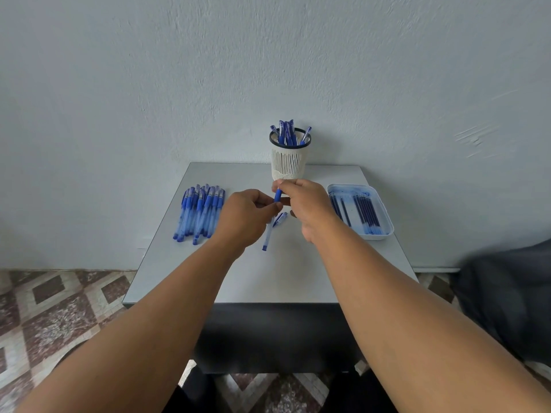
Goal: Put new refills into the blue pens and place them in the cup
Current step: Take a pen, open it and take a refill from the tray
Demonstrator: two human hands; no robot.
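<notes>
— Presently, which step?
— Assembly: right hand (301, 201) pinches a blue grip section (278, 195) before the cup (288, 162); left hand (249, 216) pinches beside it (contents hidden).
— Next?
— Likely joining it to the barrel (267, 235) lying on the tabletop (280, 272).

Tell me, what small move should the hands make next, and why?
Probably pick up the clear barrel from the table and join it on: both the left hand and the right hand pinch the blue grip piece, while the barrel and cap lie below.
</notes>
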